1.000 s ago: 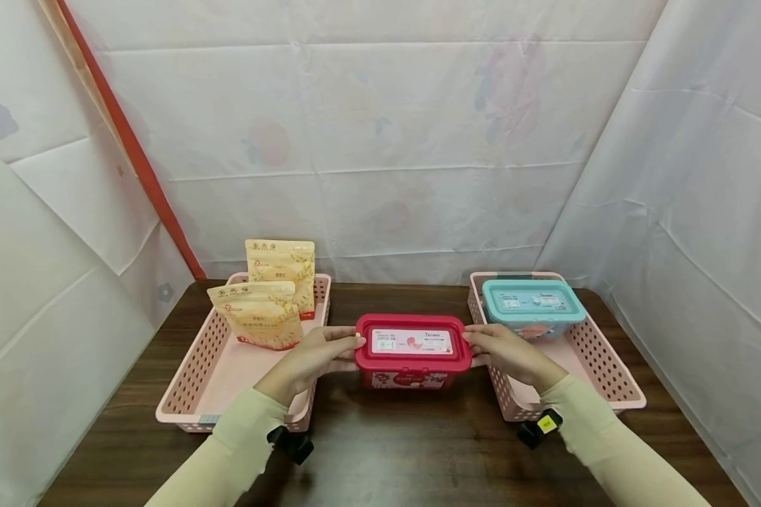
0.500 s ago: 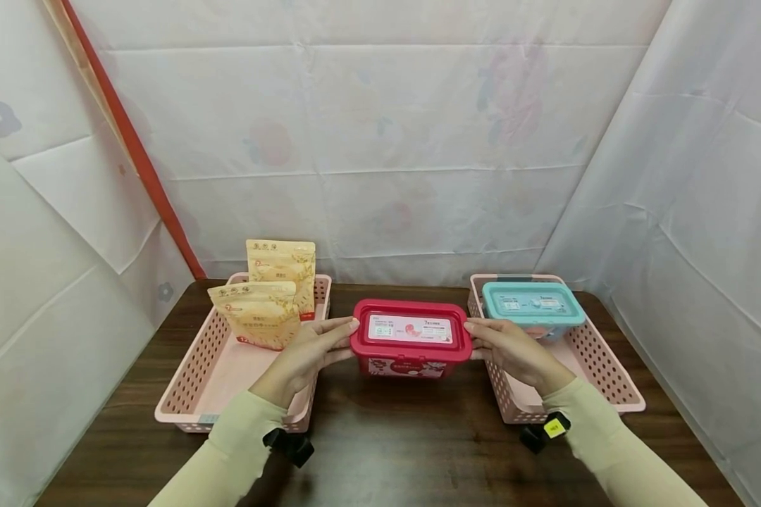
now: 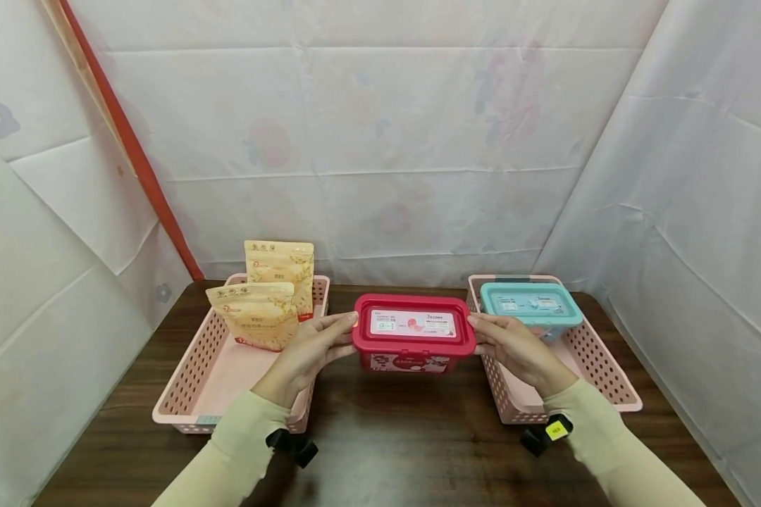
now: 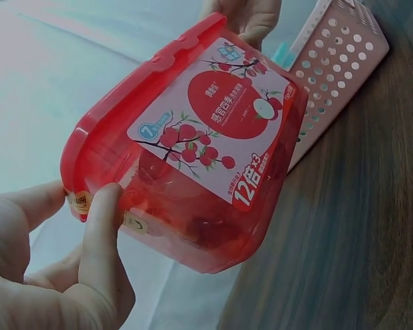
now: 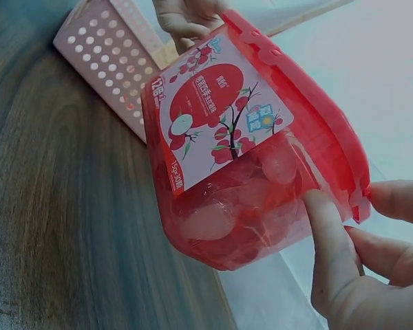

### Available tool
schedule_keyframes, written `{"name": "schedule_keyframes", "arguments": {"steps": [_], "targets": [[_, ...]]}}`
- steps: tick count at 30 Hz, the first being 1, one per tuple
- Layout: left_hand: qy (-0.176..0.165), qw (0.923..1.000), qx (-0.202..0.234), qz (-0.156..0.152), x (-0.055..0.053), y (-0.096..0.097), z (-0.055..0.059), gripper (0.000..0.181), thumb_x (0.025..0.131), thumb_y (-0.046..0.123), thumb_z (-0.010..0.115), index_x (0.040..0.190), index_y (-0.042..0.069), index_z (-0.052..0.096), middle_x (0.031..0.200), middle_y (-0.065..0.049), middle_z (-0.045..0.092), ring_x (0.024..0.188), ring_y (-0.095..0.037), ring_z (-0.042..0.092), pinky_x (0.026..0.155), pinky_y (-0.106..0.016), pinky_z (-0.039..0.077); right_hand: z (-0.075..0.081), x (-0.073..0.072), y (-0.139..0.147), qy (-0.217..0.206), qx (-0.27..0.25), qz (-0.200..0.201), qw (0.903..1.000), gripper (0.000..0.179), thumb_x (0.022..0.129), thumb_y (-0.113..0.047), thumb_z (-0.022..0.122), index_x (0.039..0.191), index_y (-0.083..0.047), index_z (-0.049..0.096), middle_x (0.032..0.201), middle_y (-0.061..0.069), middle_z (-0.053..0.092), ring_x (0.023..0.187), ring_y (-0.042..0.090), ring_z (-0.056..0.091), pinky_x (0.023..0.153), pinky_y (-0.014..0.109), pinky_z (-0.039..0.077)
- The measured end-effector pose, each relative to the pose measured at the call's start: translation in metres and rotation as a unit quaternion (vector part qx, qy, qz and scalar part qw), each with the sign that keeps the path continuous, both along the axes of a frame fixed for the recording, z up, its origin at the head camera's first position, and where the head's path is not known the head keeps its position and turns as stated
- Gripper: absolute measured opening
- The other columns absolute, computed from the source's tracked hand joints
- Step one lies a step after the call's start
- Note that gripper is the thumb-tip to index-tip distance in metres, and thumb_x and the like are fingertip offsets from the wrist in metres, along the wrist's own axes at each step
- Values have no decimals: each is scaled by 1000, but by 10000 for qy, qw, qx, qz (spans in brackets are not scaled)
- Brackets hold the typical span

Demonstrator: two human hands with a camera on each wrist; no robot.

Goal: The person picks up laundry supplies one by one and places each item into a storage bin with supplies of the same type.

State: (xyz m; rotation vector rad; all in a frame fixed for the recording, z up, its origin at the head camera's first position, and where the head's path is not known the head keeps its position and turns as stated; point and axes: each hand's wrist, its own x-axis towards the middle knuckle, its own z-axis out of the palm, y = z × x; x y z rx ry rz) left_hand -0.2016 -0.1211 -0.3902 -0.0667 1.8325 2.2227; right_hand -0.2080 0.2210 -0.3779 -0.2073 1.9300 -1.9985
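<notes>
A red lidded plastic box (image 3: 413, 341) hangs level between both hands in the middle of the head view, apparently just above the table. My left hand (image 3: 306, 358) pinches its left end, thumb on the lid's rim and fingers below. At the opposite end my right hand (image 3: 521, 353) pinches the rim the same way. In the left wrist view the box's front label (image 4: 224, 113) shows red fruit on branches. Through the clear red wall (image 5: 213, 220) in the right wrist view, rounded packets are visible. The undersides of some fingers are hidden in the head view.
A pink perforated basket (image 3: 193, 366) on the left holds two yellow pouches (image 3: 256, 317) standing upright. On the right another pink basket (image 3: 599, 366) contains a turquoise-lidded box (image 3: 531, 305) at its back. Dark wooden table (image 3: 412, 436) lies below; white cloth (image 3: 387, 141) hangs behind.
Both hands have raised the red box, and it sits slightly higher in the head view than a second ago. The baskets and their contents have stayed put.
</notes>
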Motion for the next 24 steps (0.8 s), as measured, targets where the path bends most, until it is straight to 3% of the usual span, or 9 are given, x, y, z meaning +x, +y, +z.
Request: {"name": "schedule_keyframes", "arguments": {"steps": [15, 24], "targets": [[391, 9987, 14, -325, 2, 7, 8, 48, 101, 22, 63, 139, -6, 53, 128, -19, 63, 100, -20, 68, 89, -36, 56, 5, 3, 9, 305, 374, -65, 9988, 59, 107, -23, 51, 147, 16, 34, 115, 11, 67, 96, 12, 67, 82, 26, 57], [634, 9966, 122, -506, 1, 25, 14, 46, 101, 21, 63, 138, -5, 55, 132, -20, 61, 103, -22, 67, 89, -36, 56, 10, 7, 25, 458, 447, -292, 9975, 59, 106, -24, 53, 145, 17, 36, 110, 3, 69, 95, 12, 67, 82, 26, 57]]}}
